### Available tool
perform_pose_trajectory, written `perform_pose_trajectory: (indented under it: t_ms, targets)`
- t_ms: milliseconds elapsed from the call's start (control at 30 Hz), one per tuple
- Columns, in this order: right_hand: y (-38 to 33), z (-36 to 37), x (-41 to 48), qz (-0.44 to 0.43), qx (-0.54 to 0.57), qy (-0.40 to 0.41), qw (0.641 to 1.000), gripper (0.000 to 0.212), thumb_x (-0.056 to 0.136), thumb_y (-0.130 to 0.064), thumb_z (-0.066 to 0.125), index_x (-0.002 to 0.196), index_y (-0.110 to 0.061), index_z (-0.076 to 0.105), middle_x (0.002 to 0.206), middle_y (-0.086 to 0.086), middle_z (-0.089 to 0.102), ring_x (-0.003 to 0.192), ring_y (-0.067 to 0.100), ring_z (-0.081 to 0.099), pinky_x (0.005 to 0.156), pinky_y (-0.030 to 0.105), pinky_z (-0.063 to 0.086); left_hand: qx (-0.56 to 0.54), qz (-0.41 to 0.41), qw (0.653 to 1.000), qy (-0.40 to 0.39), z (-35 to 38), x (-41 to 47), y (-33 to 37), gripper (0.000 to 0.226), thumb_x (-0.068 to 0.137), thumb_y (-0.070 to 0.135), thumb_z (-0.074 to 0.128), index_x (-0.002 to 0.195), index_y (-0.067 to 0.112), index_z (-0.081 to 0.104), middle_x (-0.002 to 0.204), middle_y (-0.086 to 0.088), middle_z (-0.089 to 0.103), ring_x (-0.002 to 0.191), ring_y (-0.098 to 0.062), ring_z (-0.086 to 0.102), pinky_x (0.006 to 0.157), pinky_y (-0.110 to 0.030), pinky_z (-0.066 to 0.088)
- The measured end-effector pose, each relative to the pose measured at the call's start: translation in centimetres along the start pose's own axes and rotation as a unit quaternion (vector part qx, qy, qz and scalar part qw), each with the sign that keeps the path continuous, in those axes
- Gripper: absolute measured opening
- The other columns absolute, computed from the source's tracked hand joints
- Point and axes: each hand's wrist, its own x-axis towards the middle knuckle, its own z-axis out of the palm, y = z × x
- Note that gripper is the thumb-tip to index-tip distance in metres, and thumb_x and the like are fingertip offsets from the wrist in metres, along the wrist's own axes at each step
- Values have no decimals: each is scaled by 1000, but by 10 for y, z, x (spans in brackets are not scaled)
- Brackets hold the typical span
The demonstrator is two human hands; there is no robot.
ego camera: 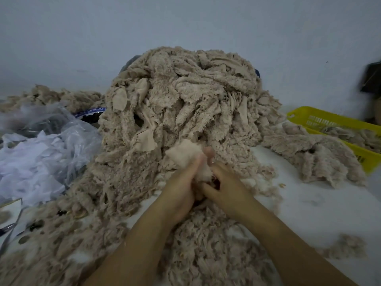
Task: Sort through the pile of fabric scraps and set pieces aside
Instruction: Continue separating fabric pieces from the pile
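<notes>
Head view: a big pile of beige fabric scraps (185, 96) fills the ctr of the white table (319, 207), heaped up vs. a pale wall at 12 o'clock. At the pile's foot, approx 6 o'clock of it, both hands meet on one pale scrap (185, 153). The left hand (179, 195) has its fingers curled round the scrap from the 9 o'clock side, and the right hand (226, 186) grips its lower end from 3 o'clock, the two hands touching. Fingertips are blurred, so exact finger placement can't be told. The scrap sticks up above the hands, against the pile. More beige scraps lie under the forearms at 6 o'clock. A lower heap (319, 159) trails off the pile toward 3 o'clock, reaching a yellow slatted basket (309, 118) w/ some beige scraps inside. A small tuft (348, 246) sits alone on the table at 4 o'clock. At 9 o'clock lies a clear plastic bag (35, 162) w/ white scraps, and behind it at 10 o'clock another low beige heap (51, 96). A dark blurred object (371, 79) sits at the 2 o'clock edge, not identifiable.
</notes>
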Motion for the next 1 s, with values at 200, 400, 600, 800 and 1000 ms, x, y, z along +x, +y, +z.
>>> perform_pose_trajectory:
  t_ms: [200, 400, 600, 800, 1000]
  targets:
    - [3, -10, -4, 135, 214, 23, 967, 26, 93, -46, 59, 77, -28, 69, 74, -11, 71, 71, 8, 67, 66, 22, 51, -29, 23, 996, 85, -3, 4, 3, 36, 84, 22, 72, 114, 2, 71, 109, -20, 74, 102, -30, 72, 91, -41, 56]
    - [8, -15, -2, 161, 374, -6, 913, 47, 79, -66, 55, 97, -29, 78, 102, 2, 77, 101, 17, 71, 93, 34, 54, -61, 11, 972, 226, -15, 12, 12, 37, 90, 39, 67, 64, 14, 74, 73, -6, 69, 62, -17, 65, 58, -25, 50]
    - [13, -32, 3, 193, 560, 121, 796, 56, 83, -51, 60, 111, -4, 70, 112, 19, 71, 103, 26, 71, 90, 39, 57, -82, 55, 980, 173, -28, 11, 19, 65, 102, 52, 38, 44, 22, 37, 42, 5, 27, 33, -8, 22, 35, -19, 23]
    - [12, -28, 3, 176, 507, 123, 835, 47, 81, -39, 66, 115, -7, 68, 113, 12, 73, 110, 24, 68, 100, 42, 50, 176, 33, 982, 57, -11, 1, 7, 65, 75, 83, 45, 65, 23, 69, 62, 1, 63, 51, -12, 53, 50, -23, 41]
    - [7, -14, -6, 143, 308, 25, 940, 12, 91, -35, 67, 90, -28, 77, 100, 0, 77, 93, 13, 73, 74, 24, 58, 183, 21, 980, 75, -2, -2, 2, 56, 75, 61, 73, 90, 7, 77, 98, -30, 71, 95, -41, 70, 81, -35, 60]
